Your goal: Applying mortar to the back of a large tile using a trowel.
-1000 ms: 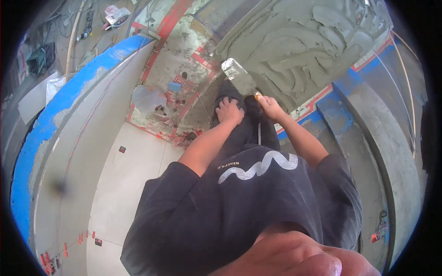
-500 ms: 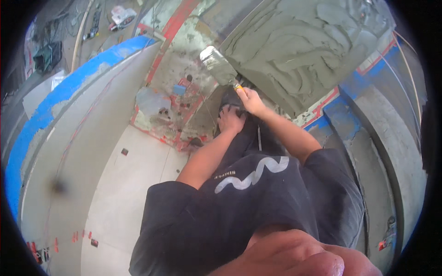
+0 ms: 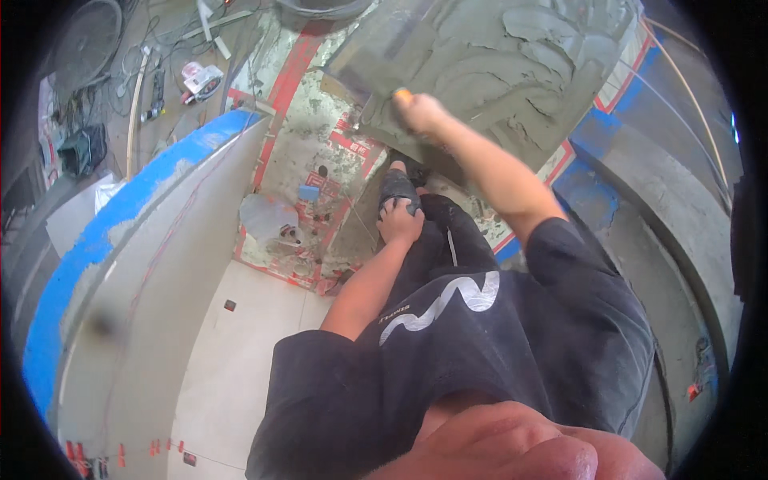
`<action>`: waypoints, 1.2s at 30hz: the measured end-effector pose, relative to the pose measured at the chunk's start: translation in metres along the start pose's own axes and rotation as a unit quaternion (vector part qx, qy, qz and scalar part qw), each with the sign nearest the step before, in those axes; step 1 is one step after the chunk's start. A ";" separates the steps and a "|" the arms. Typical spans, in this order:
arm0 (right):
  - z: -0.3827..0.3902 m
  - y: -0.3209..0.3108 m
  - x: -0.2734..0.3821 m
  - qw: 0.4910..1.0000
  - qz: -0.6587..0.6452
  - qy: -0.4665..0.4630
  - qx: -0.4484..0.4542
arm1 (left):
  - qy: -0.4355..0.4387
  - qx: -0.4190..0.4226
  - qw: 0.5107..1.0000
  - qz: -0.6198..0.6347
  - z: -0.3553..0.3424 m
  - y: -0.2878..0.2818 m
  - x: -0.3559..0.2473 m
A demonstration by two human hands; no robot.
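At the near left edge of a wide bed of wet grey mortar (image 3: 512, 72), my right hand (image 3: 422, 114) is closed round the orange handle of a trowel (image 3: 402, 96). Its blade is smeared by motion and hard to separate from the mortar. My left hand (image 3: 402, 222) lies over my bent knee, fingers spread on the dark trouser cloth and holding nothing. The mortar surface shows curved ridges and thick lumps.
A blue-topped curved low wall (image 3: 60, 264) runs along the left, beside pale floor tiles (image 3: 240, 344). A blue sponge (image 3: 308, 193) and a clear plastic bag (image 3: 268, 216) lie on the red-marked floor. At the far edge stands a dark tub (image 3: 324, 10). Grey curved steps (image 3: 640, 208) rise at right.
My right hand has swung the trowel from upright, with its blade showing, forward and left over the mortar's edge. My left hand stays on the knee. The view has shifted, bringing the tub in.
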State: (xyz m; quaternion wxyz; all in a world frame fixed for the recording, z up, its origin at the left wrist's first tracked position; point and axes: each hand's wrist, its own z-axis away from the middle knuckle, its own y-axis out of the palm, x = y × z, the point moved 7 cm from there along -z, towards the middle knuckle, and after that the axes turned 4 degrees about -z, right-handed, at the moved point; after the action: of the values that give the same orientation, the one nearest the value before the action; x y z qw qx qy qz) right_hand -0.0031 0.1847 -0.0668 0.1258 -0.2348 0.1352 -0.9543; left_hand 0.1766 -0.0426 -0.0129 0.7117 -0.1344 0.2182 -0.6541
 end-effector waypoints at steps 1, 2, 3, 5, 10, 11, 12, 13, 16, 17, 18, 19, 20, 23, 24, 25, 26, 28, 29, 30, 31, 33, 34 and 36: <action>-0.011 0.034 -0.003 0.999 0.004 -0.035 -0.006 | 0.008 0.000 1.000 -0.003 -0.001 -0.001 -0.004; -0.015 0.055 -0.001 0.997 0.008 -0.071 -0.010 | 0.014 0.000 1.000 -0.008 -0.005 -0.003 -0.008; -0.009 0.067 -0.001 0.996 -0.041 -0.075 0.022 | 0.015 0.005 1.000 -0.019 -0.007 -0.003 -0.010; 0.014 0.074 -0.007 0.988 -0.112 -0.094 0.052 | 0.012 0.001 1.000 -0.013 -0.010 -0.008 -0.015; 0.071 -0.022 -0.061 0.933 -0.351 0.078 -0.002 | 0.032 0.007 0.998 -0.044 -0.017 -0.010 -0.013; 0.067 -0.033 -0.087 0.952 -0.299 0.053 -0.017 | 0.046 -0.005 0.997 -0.056 -0.021 -0.014 -0.023; 0.080 -0.030 -0.122 0.947 -0.313 0.062 -0.033 | 0.063 0.004 0.996 -0.070 -0.018 -0.016 -0.030; 0.094 -0.028 -0.144 0.986 -0.155 -0.012 -0.057 | 0.055 0.019 0.995 -0.085 -0.019 -0.016 -0.033; 0.168 -0.050 -0.183 0.995 0.081 -0.004 -0.051 | 0.045 0.039 0.992 -0.115 -0.027 -0.010 -0.021; 0.183 -0.067 -0.208 0.992 0.094 0.041 -0.071 | 0.053 0.037 0.990 -0.122 -0.028 -0.007 -0.018; 0.197 -0.080 -0.237 0.986 0.108 0.086 -0.090 | 0.060 0.035 0.989 -0.127 -0.029 -0.004 -0.017; 0.206 -0.086 -0.273 0.984 0.082 0.117 -0.111 | 0.067 0.036 0.988 -0.137 -0.027 -0.002 -0.017; 0.215 -0.087 -0.312 0.979 0.054 0.150 -0.131 | 0.064 0.046 0.987 -0.142 -0.025 0.000 -0.015; 0.245 -0.068 -0.397 0.928 -0.298 0.132 -0.178 | 0.072 0.062 0.981 -0.168 -0.024 0.008 -0.017; 0.246 -0.066 -0.407 0.924 -0.307 0.134 -0.182 | 0.075 0.069 0.978 -0.181 -0.023 0.011 -0.014; 0.249 -0.076 -0.414 0.895 -0.353 0.152 -0.227 | 0.076 0.068 0.976 -0.191 -0.024 0.014 -0.014; 0.253 -0.086 -0.417 0.861 -0.397 0.169 -0.270 | 0.074 0.081 0.975 -0.192 -0.024 0.017 -0.013; 0.237 -0.119 -0.393 0.825 -0.497 0.189 -0.191 | 0.075 0.091 0.971 -0.206 -0.022 0.016 -0.004; 0.234 -0.114 -0.400 0.818 -0.507 0.189 -0.197 | 0.093 0.083 0.968 -0.216 -0.021 0.015 -0.009; 0.232 -0.100 -0.403 0.834 -0.477 0.209 -0.182 | 0.111 0.075 0.965 -0.225 -0.021 0.014 -0.012; 0.230 -0.077 -0.409 0.850 -0.447 0.227 -0.164 | 0.116 0.073 0.962 -0.236 -0.017 0.008 -0.013; 0.245 0.008 -0.430 0.868 -0.413 0.219 -0.167 | 0.141 0.066 0.968 -0.199 -0.013 -0.009 -0.026; 0.259 0.039 -0.426 0.860 -0.442 0.215 -0.137 | 0.146 0.056 0.967 -0.202 -0.019 -0.018 -0.023; 0.286 0.088 -0.408 0.810 -0.533 0.230 -0.091 | 0.191 0.049 0.973 -0.120 -0.032 -0.034 0.003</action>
State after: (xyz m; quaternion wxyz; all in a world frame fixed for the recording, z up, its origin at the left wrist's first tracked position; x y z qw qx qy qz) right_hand 0.5007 0.1700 -0.0199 -0.4586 -0.0544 0.0997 -0.8814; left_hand 0.1312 -0.0458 -0.0252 0.5788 0.0026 0.3000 -0.7583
